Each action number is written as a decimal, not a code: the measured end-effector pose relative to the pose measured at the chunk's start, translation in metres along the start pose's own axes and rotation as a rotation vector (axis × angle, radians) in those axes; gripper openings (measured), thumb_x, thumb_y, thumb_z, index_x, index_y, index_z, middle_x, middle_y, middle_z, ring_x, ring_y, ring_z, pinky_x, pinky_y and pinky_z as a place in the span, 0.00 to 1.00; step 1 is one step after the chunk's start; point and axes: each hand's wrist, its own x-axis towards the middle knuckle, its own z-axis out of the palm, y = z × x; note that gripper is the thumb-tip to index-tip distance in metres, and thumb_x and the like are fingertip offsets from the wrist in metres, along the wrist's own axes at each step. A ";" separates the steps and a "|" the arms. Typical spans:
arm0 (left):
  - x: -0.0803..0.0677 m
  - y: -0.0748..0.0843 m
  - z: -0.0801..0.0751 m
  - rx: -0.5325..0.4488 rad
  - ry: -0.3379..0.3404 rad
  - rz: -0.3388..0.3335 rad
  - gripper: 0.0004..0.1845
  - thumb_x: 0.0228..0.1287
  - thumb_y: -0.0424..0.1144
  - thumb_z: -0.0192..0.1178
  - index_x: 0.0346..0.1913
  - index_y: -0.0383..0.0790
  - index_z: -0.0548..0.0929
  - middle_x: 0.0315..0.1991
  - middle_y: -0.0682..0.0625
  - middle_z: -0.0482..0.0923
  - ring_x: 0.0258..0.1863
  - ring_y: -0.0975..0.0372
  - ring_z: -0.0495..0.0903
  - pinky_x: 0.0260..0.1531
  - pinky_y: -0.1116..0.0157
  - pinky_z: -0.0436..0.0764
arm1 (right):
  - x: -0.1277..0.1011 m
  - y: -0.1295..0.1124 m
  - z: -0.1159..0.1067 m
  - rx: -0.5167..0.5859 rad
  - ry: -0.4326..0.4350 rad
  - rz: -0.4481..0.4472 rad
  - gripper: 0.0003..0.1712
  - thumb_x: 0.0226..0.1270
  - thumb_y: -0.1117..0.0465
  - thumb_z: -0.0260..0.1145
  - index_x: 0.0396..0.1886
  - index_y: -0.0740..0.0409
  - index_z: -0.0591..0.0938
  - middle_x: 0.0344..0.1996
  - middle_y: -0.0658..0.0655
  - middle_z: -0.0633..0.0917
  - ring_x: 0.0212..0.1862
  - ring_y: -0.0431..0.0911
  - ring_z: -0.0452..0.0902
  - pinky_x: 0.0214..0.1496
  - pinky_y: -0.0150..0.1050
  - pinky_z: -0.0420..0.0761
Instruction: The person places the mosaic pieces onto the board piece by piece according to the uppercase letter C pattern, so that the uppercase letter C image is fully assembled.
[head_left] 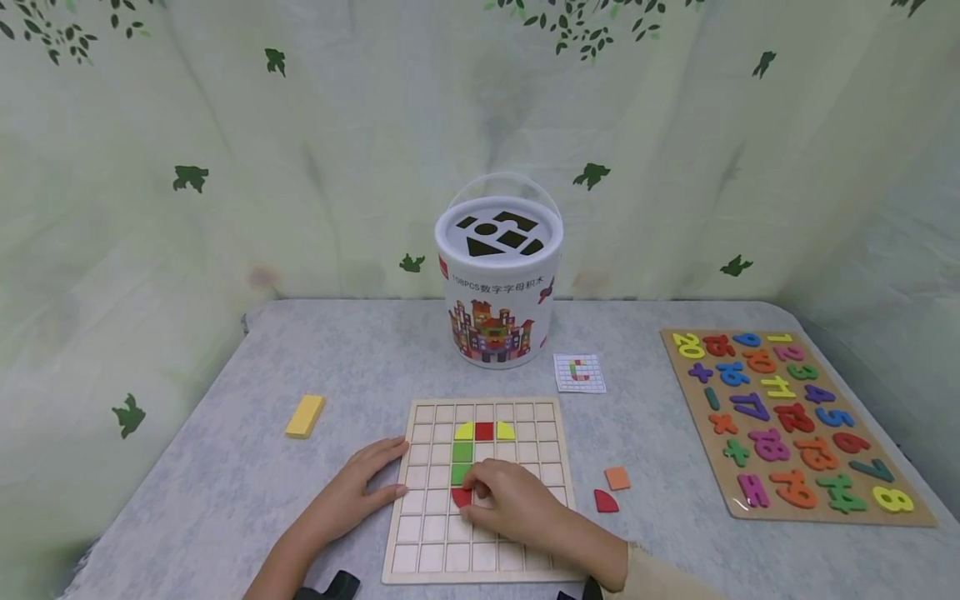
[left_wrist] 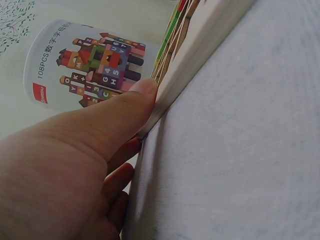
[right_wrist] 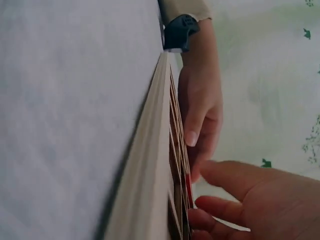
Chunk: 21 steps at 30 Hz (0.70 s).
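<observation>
A wooden grid board [head_left: 420, 563] lies on the table. My left hand [head_left: 352, 492] rests against its left edge, fingers fairly straight; the left wrist view has the thumb [left_wrist: 142, 90] at the rim. Over the lower middle of the board, my right hand [head_left: 517, 504] has thumb and forefinger around a red quarter-circle block [head_left: 460, 497], partly hidden by the fingers. Above that piece, two green square blocks [head_left: 462, 452] form a column. A red square block [head_left: 484, 431] sits in the top row between two yellow quarter-circle blocks [head_left: 506, 432].
Right of the board lie an orange square block [head_left: 617, 477] and another red quarter-circle [head_left: 606, 501]. A pattern card [head_left: 592, 383] is behind it, near a white bucket [head_left: 498, 283]. A yellow block [head_left: 305, 416] lies left; a number puzzle board [head_left: 701, 433] lies right.
</observation>
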 end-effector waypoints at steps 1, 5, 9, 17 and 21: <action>0.000 0.000 0.000 -0.006 0.000 -0.003 0.33 0.55 0.53 0.60 0.62 0.41 0.69 0.63 0.47 0.62 0.63 0.50 0.56 0.57 0.47 0.59 | -0.001 0.000 -0.003 0.019 -0.020 0.010 0.13 0.55 0.51 0.67 0.37 0.49 0.79 0.26 0.41 0.73 0.28 0.34 0.67 0.30 0.26 0.70; 0.000 0.000 0.001 -0.007 -0.001 -0.007 0.33 0.55 0.53 0.60 0.62 0.41 0.69 0.63 0.47 0.63 0.63 0.50 0.57 0.58 0.48 0.58 | -0.010 0.003 -0.022 0.094 -0.056 0.031 0.20 0.57 0.50 0.66 0.47 0.50 0.77 0.36 0.42 0.77 0.38 0.36 0.71 0.40 0.30 0.74; 0.000 -0.001 0.001 -0.011 -0.007 -0.018 0.33 0.55 0.53 0.60 0.62 0.41 0.69 0.63 0.48 0.63 0.63 0.50 0.56 0.58 0.49 0.58 | -0.023 0.008 -0.044 0.109 -0.023 0.015 0.24 0.58 0.51 0.65 0.54 0.53 0.74 0.47 0.45 0.76 0.49 0.40 0.71 0.49 0.37 0.73; 0.000 -0.001 0.001 -0.017 -0.024 -0.042 0.34 0.55 0.54 0.60 0.63 0.43 0.68 0.64 0.49 0.61 0.64 0.52 0.55 0.59 0.49 0.58 | -0.060 0.040 -0.079 0.036 0.078 0.074 0.28 0.53 0.54 0.69 0.55 0.53 0.74 0.53 0.45 0.73 0.57 0.43 0.66 0.55 0.46 0.70; 0.000 -0.002 0.001 -0.007 -0.019 -0.025 0.33 0.56 0.54 0.59 0.63 0.42 0.68 0.63 0.48 0.62 0.64 0.51 0.56 0.58 0.48 0.58 | -0.078 0.063 -0.087 0.024 0.093 0.139 0.28 0.52 0.54 0.70 0.54 0.53 0.75 0.53 0.47 0.74 0.56 0.46 0.67 0.55 0.49 0.70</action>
